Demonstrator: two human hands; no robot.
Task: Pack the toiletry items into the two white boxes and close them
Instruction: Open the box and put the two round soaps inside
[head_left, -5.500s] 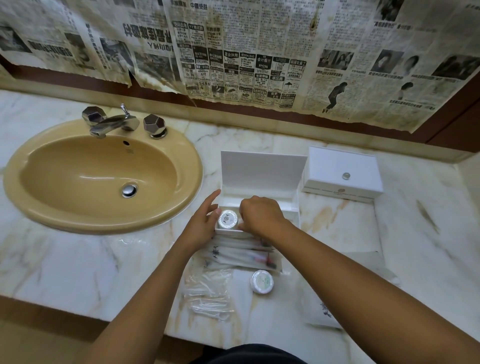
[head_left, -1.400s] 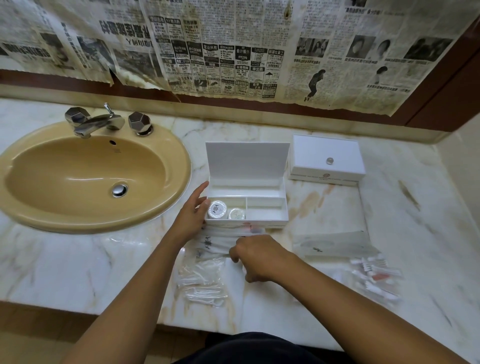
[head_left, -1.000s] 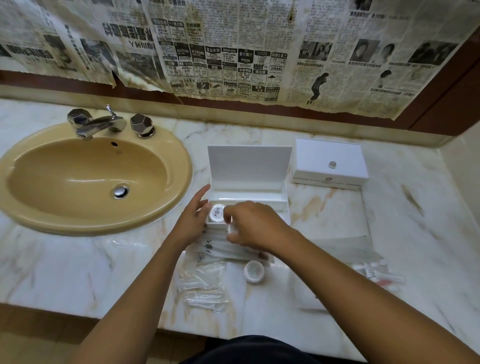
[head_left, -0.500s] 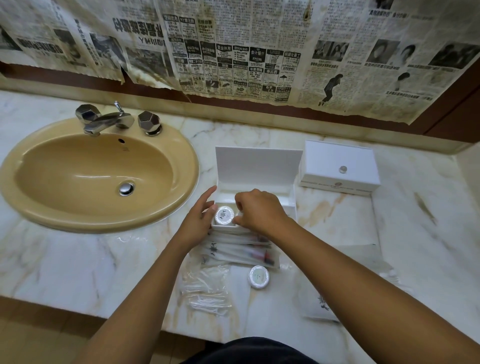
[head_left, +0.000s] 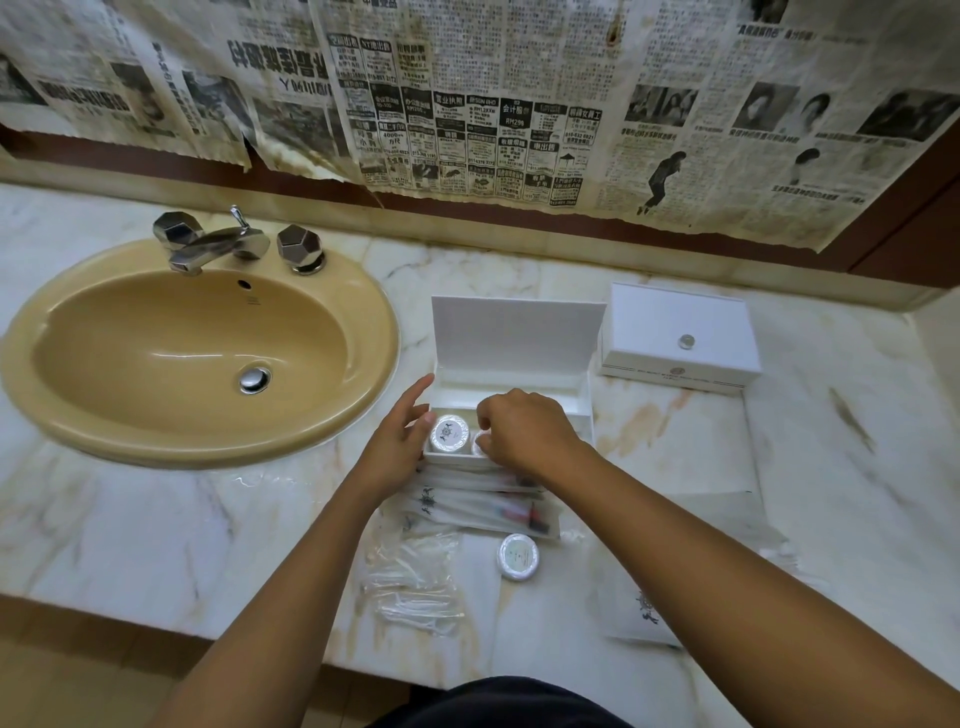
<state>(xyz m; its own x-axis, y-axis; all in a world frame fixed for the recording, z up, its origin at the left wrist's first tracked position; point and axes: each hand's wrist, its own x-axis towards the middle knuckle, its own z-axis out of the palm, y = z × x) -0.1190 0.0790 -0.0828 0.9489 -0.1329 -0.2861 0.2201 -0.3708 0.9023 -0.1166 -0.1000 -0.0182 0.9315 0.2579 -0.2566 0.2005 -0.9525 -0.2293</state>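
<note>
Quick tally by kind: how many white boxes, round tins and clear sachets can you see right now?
White boxes: 2, open box and closed box
Round tins: 2 clearly visible, one in box, one on counter
Clear sachets: cannot count, overlapping
Total countable: 4

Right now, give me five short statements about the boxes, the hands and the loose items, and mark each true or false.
1. The open white box has its lid standing up. True.
2. The second white box is open too. False: its lid is down.
3. A round tin sits in the open box's near left compartment. True.
4. The right hand rests on the sink. False: it is over the open box, fingers curled at a second tin.
5. The left hand holds the loose tin. False: that tin lies on the counter; the left hand touches the open box's left side.
</note>
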